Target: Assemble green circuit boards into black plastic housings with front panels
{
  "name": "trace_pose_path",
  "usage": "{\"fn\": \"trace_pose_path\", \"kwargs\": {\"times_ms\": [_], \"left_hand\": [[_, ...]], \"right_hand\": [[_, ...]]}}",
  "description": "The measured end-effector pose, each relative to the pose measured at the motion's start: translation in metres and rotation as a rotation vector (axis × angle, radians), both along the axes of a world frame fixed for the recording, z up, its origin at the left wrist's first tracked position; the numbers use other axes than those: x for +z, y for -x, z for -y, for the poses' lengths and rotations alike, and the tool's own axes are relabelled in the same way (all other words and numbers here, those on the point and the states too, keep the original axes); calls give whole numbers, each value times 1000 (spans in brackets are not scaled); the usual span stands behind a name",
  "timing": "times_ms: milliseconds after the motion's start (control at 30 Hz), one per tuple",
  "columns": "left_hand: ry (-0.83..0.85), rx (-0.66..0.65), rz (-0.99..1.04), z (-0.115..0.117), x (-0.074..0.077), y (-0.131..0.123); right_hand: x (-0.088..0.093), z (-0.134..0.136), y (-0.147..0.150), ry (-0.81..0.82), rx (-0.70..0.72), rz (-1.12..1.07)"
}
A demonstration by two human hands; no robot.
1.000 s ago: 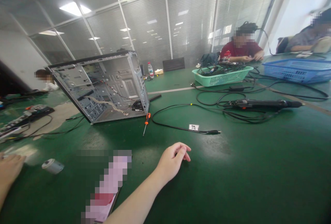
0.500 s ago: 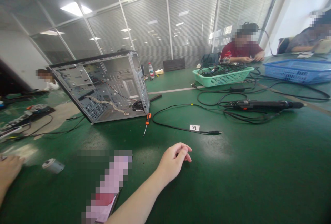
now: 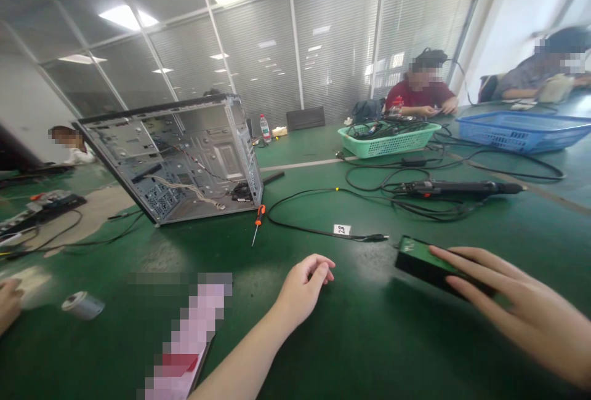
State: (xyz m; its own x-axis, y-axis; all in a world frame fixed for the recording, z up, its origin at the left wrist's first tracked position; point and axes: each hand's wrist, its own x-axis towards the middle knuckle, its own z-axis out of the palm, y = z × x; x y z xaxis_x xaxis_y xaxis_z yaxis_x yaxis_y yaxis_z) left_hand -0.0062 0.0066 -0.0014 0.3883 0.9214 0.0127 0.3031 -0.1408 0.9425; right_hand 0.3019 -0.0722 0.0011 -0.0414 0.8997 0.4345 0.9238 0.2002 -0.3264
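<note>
- Far left, another person's hand (image 3: 7, 304) rests at the table edge, well apart from mine.
- The open case (image 3: 184, 160) stands tilted beyond my left hand; a screwdriver (image 3: 257, 221) lies just beside it.
- My left hand (image 3: 302, 286) rests on the mat, loosely curled and empty, well left of the box.
- A cable (image 3: 323, 231) runs between the screwdriver and the box.
- The box (image 3: 415, 253) lies flat, its long axis running from far-left to near-right.
- My right hand (image 3: 512, 308) is the nearer: its fingers lie stretched flat over the box's near end, not clasped around it.
</note>
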Motion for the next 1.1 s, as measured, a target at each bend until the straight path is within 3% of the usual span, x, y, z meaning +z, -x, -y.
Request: {"fn": "trace_pose_path", "kwargs": {"times_ms": [133,267,533,900,1100], "left_hand": [[-40,69,19,-1,-1,1],[-62,98,50,-1,-2,2],[-90,31,-4,3,4,1],[-166,-89,-172,6,16,5],[-190,-100,-219,9,13,5]], "right_hand": [[12,-32,67,167,287,-59],[19,-40,98,304,427,-137],[5,-41,98,407,432,-318],[10,-37,87,389,442,-306],[8,-39,87,483,369,-471]]}}
